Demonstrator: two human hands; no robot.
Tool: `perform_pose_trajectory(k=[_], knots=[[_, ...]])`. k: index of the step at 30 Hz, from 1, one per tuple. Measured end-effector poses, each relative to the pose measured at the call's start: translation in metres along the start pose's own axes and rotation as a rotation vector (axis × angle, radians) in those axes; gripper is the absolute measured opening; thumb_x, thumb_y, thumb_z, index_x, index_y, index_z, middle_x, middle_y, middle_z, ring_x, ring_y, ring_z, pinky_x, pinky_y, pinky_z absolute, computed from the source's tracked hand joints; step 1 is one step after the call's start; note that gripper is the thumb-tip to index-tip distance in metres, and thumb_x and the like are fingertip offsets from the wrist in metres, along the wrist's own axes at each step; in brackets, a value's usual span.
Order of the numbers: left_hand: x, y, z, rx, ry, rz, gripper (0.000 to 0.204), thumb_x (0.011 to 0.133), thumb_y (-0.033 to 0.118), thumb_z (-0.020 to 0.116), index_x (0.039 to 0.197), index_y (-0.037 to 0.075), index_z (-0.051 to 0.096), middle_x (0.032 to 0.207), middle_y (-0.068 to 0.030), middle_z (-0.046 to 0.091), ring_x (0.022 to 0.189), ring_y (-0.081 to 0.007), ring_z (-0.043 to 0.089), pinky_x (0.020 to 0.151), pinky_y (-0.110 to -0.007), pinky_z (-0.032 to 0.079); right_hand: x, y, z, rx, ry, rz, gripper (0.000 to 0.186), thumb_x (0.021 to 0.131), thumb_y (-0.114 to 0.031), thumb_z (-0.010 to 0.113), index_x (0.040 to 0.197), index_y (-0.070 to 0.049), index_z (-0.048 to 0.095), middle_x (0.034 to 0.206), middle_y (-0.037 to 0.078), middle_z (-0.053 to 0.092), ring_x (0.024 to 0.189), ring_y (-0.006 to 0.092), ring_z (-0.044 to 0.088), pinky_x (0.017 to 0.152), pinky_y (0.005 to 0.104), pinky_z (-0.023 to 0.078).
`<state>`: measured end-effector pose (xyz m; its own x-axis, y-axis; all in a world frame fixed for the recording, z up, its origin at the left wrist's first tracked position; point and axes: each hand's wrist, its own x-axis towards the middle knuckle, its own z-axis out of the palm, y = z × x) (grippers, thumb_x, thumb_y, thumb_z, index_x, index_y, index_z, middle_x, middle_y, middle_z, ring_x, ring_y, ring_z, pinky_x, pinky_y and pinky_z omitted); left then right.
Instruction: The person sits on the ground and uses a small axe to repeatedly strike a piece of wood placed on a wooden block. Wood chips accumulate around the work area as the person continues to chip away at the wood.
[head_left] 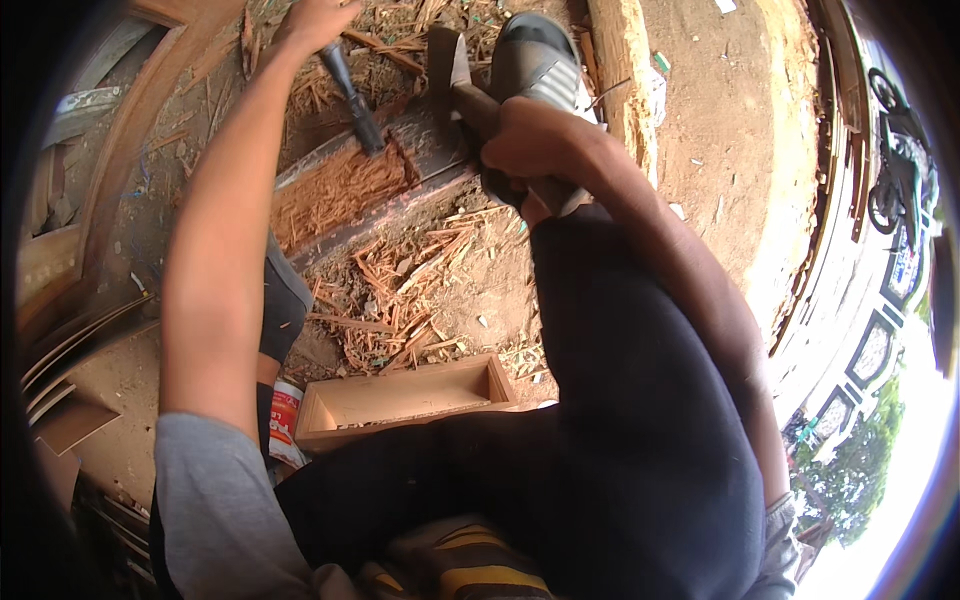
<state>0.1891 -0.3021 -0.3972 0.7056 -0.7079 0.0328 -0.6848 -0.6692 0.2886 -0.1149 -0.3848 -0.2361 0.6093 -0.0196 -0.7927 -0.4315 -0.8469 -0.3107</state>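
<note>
My left hand grips the upper end of a dark metal chisel, whose lower end rests in a reddish, splintered recess in a long wooden beam. My right hand is closed round the handle of a hammer-like tool with a dark head, held beside my grey-striped shoe. My right forearm lies along my bent leg in dark trousers. The exact shape of the tool's head is hard to make out.
Wood shavings cover the dirt ground. An open wooden box sits near my legs, beside a printed bag. A wooden frame stands left, a pale plank lies right of my shoe, and a motorbike is at far right.
</note>
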Motion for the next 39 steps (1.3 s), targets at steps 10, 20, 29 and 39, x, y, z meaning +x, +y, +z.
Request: perform_pose_trajectory(k=[10, 20, 29, 39], knots=[[0.005, 0.044, -0.062, -0.166, -0.088, -0.049, 0.047, 0.078, 0.045, 0.059, 0.068, -0.001, 0.063, 0.053, -0.0113, 0.057, 0.052, -0.0207, 0.057, 0.052, -0.036, 0.042, -0.007, 0.013, 0.003, 0.364, 0.045, 0.277, 0.051, 0.078, -0.016, 0.053, 0.127, -0.007, 0.043, 0.086, 0.014, 0.066, 0.083, 0.0285, 0.065, 0.071, 0.0398, 0.052], [-0.085, 0.1, -0.105, -0.152, 0.333, -0.063, 0.039, 0.076, 0.027, 0.065, 0.054, -0.001, 0.049, 0.047, -0.0122, 0.048, 0.043, -0.0234, 0.048, 0.046, -0.039, 0.036, -0.008, 0.011, 0.004, 0.392, 0.163, 0.151, 0.031, 0.071, -0.025, 0.059, 0.069, 0.004, 0.065, 0.065, 0.014, 0.064, 0.062, 0.0213, 0.063, 0.062, 0.032, 0.048], [-0.13, 0.073, -0.092, -0.951, 0.403, 0.154, 0.03, 0.077, 0.029, 0.068, 0.08, 0.001, 0.059, 0.074, -0.0076, 0.056, 0.062, -0.0161, 0.059, 0.056, -0.031, 0.048, -0.004, 0.005, 0.002, 0.381, 0.113, 0.177, 0.032, 0.072, -0.028, 0.06, 0.07, 0.004, 0.065, 0.066, 0.011, 0.064, 0.063, 0.0192, 0.062, 0.063, 0.0314, 0.048], [-0.178, 0.12, -0.075, -1.329, 0.631, -0.13, 0.047, 0.074, 0.008, 0.073, 0.109, 0.004, 0.041, 0.093, -0.0073, 0.051, 0.07, -0.0128, 0.055, 0.058, -0.023, 0.048, -0.005, 0.011, 0.004, 0.373, 0.137, 0.191, 0.037, 0.071, -0.034, 0.064, 0.078, 0.002, 0.066, 0.073, 0.01, 0.066, 0.068, 0.0222, 0.063, 0.067, 0.0342, 0.048]])
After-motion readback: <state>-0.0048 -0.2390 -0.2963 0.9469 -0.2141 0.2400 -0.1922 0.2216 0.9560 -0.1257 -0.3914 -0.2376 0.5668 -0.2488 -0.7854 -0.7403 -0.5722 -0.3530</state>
